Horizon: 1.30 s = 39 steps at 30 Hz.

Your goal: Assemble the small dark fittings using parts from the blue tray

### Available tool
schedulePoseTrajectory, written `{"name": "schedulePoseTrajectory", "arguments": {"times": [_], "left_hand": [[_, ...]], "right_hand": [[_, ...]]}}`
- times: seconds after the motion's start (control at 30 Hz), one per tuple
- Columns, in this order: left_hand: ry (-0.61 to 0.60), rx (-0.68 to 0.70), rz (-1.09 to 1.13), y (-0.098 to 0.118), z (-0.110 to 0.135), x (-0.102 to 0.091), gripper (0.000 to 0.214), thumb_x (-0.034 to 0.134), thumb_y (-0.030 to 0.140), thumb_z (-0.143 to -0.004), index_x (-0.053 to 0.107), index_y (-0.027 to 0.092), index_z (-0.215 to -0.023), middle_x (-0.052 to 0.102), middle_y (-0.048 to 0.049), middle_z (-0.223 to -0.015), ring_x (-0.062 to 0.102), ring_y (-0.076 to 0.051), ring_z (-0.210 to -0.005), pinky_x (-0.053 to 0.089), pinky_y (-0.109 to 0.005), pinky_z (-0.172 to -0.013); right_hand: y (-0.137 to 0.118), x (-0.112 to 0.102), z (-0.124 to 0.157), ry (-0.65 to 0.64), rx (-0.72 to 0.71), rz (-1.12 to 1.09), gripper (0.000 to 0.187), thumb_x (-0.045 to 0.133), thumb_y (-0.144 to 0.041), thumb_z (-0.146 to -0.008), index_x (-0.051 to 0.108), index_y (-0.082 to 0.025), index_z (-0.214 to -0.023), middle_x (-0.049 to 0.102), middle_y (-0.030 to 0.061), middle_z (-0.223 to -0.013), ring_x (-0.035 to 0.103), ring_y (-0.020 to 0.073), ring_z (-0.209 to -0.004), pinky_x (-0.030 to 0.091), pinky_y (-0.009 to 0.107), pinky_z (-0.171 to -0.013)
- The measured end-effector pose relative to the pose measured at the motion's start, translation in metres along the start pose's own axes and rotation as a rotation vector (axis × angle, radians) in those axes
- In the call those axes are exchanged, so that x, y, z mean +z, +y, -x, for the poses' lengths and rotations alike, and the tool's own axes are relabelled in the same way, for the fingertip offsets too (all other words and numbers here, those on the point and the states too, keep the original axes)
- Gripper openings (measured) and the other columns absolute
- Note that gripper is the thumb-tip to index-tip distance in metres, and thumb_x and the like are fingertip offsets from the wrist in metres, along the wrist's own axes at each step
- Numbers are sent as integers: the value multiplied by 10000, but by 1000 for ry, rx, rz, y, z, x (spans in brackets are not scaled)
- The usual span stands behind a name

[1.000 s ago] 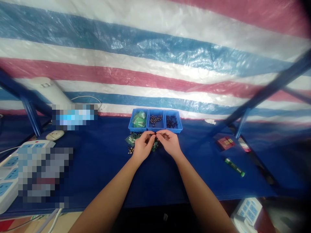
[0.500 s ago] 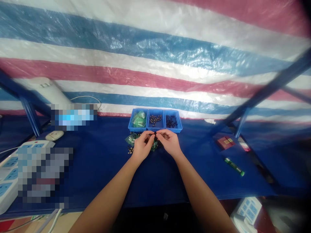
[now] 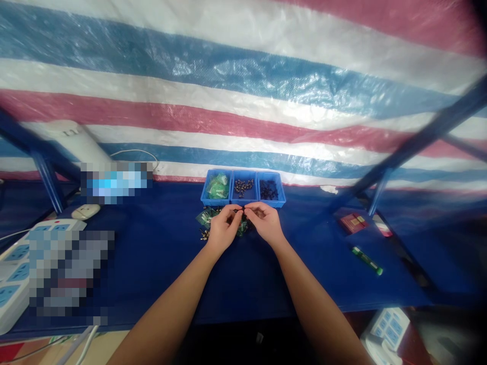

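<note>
My left hand (image 3: 223, 226) and my right hand (image 3: 265, 223) meet fingertip to fingertip in front of the blue bins. Both are pinched closed around something small and dark that I cannot make out. Beneath and behind the fingers lie green plastic packets (image 3: 206, 217) and small brass-coloured metal parts (image 3: 204, 234), partly covered by the hands. Just beyond stand three joined blue bins: the left bin (image 3: 203, 196) holds green packets, the middle bin (image 3: 249, 199) small brass-and-dark parts, the right bin (image 3: 282, 195) small black parts.
To the left are a white power strip (image 3: 15, 299), a mouse (image 3: 85, 211) and blurred-out items. At right lie a dark red box (image 3: 353, 223) and a green tube (image 3: 367, 260). Another power strip (image 3: 391, 329) sits below the table edge. Blue metal posts flank the table; striped sheeting hangs behind.
</note>
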<state>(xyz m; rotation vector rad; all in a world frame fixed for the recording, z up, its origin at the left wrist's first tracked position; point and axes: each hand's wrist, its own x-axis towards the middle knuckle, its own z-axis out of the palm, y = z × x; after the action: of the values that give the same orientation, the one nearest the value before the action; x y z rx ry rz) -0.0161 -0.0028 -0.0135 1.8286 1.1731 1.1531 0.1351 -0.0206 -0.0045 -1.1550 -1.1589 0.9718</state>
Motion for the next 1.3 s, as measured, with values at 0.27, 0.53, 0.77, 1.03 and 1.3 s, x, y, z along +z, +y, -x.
{"name": "schedulePoseTrajectory", "arguments": {"times": [0.27, 0.53, 0.77, 1.03, 1.3], "left_hand": [[-7, -6, -7, 0, 0, 0, 240, 510, 398, -917, 621, 187, -941, 612, 27, -611, 575, -112, -536, 434, -215, -546], [6, -4, 1, -1, 0, 0, 220, 519, 385, -912, 614, 198, -981, 607, 32, -610, 568, -109, -538, 425, -209, -538], [-7, -4, 17, 2, 1, -1, 235, 524, 388, -909, 611, 194, -1008, 618, 27, -615, 579, -114, -538, 440, -214, -538], [8, 0, -16, 1, -1, -1, 252, 513, 406, -912, 627, 183, -942, 611, 25, -596, 571, -110, -522, 435, -210, -530], [12, 5, 16, -1, 1, -1, 272, 559, 389, -888, 671, 176, -1015, 626, 7, -634, 582, -112, -553, 462, -208, -536]], "right_hand": [[-3, 1, 1, -7, -4, -8, 208, 693, -367, -771, 705, -195, -885, 690, 39, -777, 634, 166, -674, 531, 291, -654], [-2, 1, 1, -16, 8, -16, 222, 697, -375, -764, 705, -189, -885, 695, 43, -789, 635, 164, -677, 532, 288, -655], [-3, 1, 1, -6, 26, 4, 242, 689, -411, -764, 706, -193, -868, 701, 45, -785, 641, 172, -676, 535, 297, -652], [-3, 0, 2, -29, 3, 27, 236, 683, -395, -776, 713, -192, -893, 709, 55, -815, 648, 179, -701, 541, 306, -671], [4, 0, -1, -40, 70, 3, 284, 677, -433, -772, 712, -181, -899, 723, 60, -828, 678, 191, -736, 551, 312, -700]]}}
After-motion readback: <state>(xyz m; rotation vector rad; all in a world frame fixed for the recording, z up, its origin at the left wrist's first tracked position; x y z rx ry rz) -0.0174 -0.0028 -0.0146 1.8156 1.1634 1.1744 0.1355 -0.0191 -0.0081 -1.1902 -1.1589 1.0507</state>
